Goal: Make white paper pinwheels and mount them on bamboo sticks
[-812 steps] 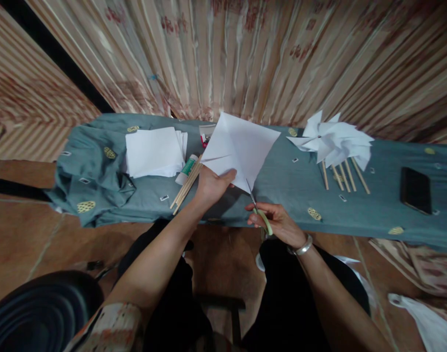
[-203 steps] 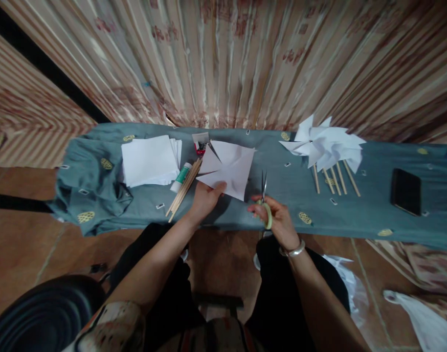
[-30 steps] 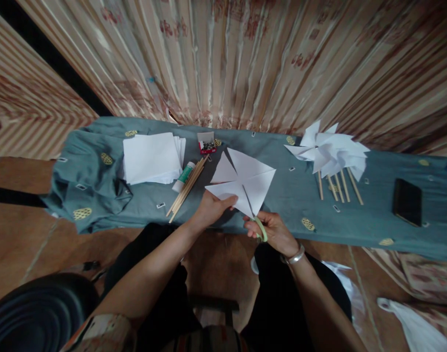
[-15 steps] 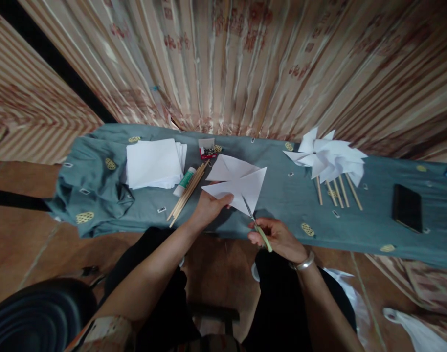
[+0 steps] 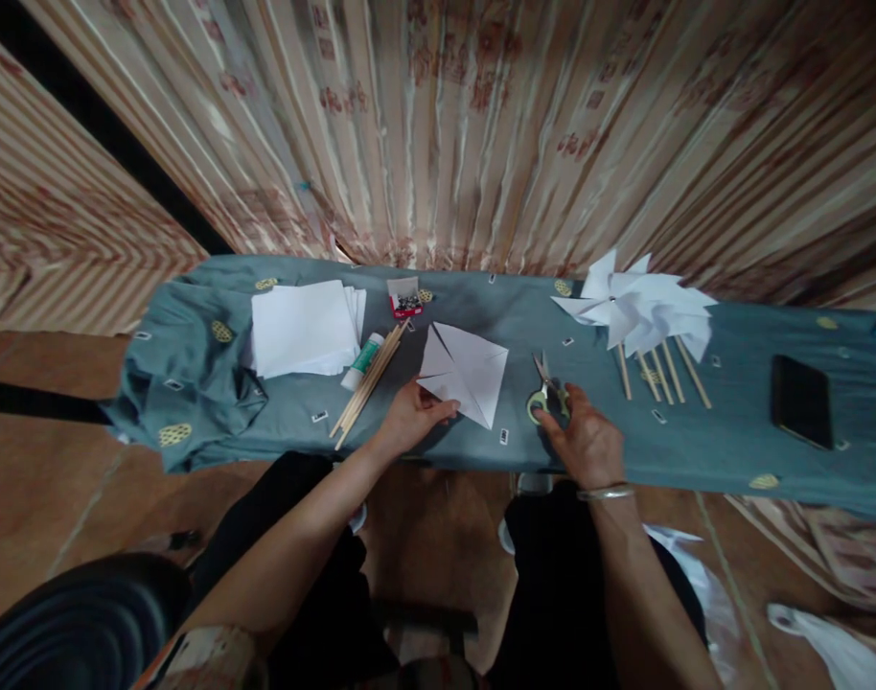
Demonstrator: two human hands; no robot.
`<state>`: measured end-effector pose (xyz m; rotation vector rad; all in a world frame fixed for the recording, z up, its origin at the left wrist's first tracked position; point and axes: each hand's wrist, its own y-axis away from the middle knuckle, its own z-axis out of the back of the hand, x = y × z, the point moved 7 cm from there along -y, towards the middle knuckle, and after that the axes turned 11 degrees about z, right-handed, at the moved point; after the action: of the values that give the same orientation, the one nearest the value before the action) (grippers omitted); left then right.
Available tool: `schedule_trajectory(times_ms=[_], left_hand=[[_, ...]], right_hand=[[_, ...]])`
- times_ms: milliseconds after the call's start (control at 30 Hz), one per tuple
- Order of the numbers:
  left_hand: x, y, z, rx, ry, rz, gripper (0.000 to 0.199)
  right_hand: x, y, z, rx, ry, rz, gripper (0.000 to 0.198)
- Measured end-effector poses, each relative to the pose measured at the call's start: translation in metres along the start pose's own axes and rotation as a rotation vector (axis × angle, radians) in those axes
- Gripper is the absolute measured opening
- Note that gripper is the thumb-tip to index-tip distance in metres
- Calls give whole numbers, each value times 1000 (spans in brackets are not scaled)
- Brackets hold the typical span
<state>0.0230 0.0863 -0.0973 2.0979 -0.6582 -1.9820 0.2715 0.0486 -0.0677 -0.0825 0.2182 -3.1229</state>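
Note:
A white paper square (image 5: 472,369) with slits running from its corners toward the middle lies at the centre of the cloth. My left hand (image 5: 415,419) pinches its near left edge between thumb and fingers. To the right of the paper, green-handled scissors (image 5: 545,385) rest low over the cloth, blades slightly apart and pointing away from me. My right hand (image 5: 588,439), with a silver bangle at the wrist, has its thumb and fingers at the scissors' handles. Just left of the paper are several wooden sticks (image 5: 370,385) and a glue stick (image 5: 363,361).
A stack of white paper (image 5: 305,328) lies at the left, and an open red box of small pins (image 5: 405,299) sits behind the sticks. Paper pinwheels (image 5: 643,302) on sticks and a dark phone (image 5: 801,401) lie to the right. A pleated curtain (image 5: 438,144) hangs behind the cloth-covered table (image 5: 740,374).
My right hand has moved the scissors off the paper, right and down toward the cloth. The paper has turned and lowered, still in my left hand.

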Motion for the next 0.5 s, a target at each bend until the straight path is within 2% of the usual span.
schedule_trajectory(times_ms=[133,200,267,367,500], left_hand=[[0,6,25,-86,-121,-43,68],[-5,10,42,-155,-233,-92,74],[-14,18,54,-217,-397,-191,67],[-27,31,62,-263,-580,-309,45],[-37,42,65,-283,-636,-359,30]], right_hand=[[5,-5,-2,-44,47,63,42],[7,-6,-1,-81,55,89,38],[9,-8,2,-134,56,100,36],[12,-11,4,-209,50,117,35],[14,-19,0,-222,44,123,33]])
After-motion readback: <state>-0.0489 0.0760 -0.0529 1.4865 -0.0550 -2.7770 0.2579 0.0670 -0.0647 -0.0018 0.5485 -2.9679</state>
